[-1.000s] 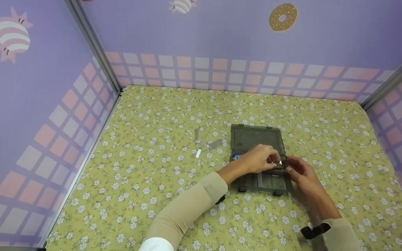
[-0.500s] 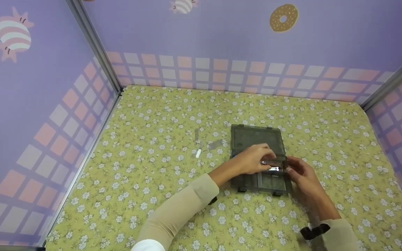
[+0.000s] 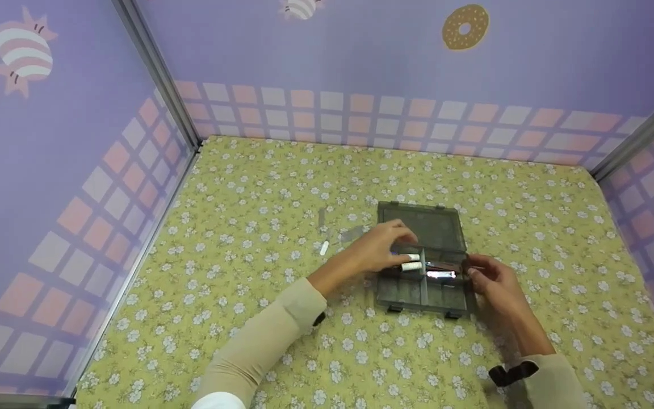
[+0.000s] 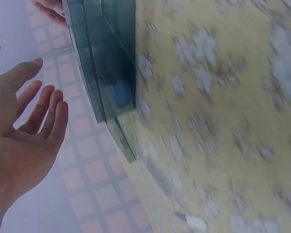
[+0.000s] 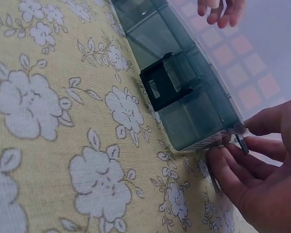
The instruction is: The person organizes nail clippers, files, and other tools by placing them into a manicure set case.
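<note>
A dark see-through compartment box (image 3: 398, 294) sits on the cloth with its lid (image 3: 420, 226) folded back. Over its left part hovers my left hand (image 3: 382, 247); in the left wrist view the fingers (image 4: 38, 109) are spread and loosely bent, with nothing between them. Two short white cylinders (image 3: 411, 266) lie in the box below the thumb. A shiny flat piece (image 3: 441, 275) rests right of the divider (image 3: 424, 287). My right hand (image 3: 497, 284) grips the box's right end, thumb at the rim and fingers (image 5: 228, 170) against the lower side.
On the flowered cloth (image 3: 247, 272), left of the box, lies a slim white piece (image 3: 324, 248). Grey flat strips (image 3: 352, 234) lie near it. Purple walls (image 3: 327, 51) enclose the back and sides. Black latches (image 5: 167, 82) stick out from the box's front.
My left hand has moved left, from the box's right compartment to its left part, uncovering the shiny piece and the white cylinders. The right hand keeps its place at the box's end.
</note>
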`<act>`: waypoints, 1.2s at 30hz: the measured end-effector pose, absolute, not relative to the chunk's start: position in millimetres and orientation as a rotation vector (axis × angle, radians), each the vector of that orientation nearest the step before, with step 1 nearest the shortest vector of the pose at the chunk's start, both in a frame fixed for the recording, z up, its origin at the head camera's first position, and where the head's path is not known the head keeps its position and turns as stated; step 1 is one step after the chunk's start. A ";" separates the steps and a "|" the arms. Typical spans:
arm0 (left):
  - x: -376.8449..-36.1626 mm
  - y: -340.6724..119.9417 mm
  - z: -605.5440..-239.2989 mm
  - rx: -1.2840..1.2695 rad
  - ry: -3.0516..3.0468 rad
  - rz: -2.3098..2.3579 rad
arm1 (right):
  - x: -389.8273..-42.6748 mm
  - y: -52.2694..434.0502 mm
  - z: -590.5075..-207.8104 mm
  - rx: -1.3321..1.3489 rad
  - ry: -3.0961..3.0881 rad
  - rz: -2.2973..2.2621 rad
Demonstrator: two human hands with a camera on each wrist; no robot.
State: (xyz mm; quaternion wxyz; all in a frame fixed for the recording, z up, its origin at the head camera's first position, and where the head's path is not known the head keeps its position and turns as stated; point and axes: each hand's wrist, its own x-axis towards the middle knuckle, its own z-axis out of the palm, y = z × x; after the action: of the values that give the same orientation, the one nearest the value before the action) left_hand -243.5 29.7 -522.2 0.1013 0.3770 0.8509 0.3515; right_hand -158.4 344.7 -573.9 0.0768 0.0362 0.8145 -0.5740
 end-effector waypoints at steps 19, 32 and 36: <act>-272.5 -73.7 -519.2 0.973 2.644 1.174 | -177.2 338.5 -569.2 0.275 2.565 -1.562; -272.7 -99.3 -541.2 0.792 2.676 1.227 | -178.0 326.9 -565.0 0.504 2.568 -1.593; -270.9 -102.3 -547.5 0.648 2.735 1.142 | -180.8 323.6 -563.8 0.540 2.611 -1.526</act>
State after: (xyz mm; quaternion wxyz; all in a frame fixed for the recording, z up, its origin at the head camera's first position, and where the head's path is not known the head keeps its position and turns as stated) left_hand -270.9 -102.3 -547.5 0.0538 0.2134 0.9002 0.3758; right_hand -180.8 323.6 -563.8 0.0349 0.1756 0.8493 -0.4966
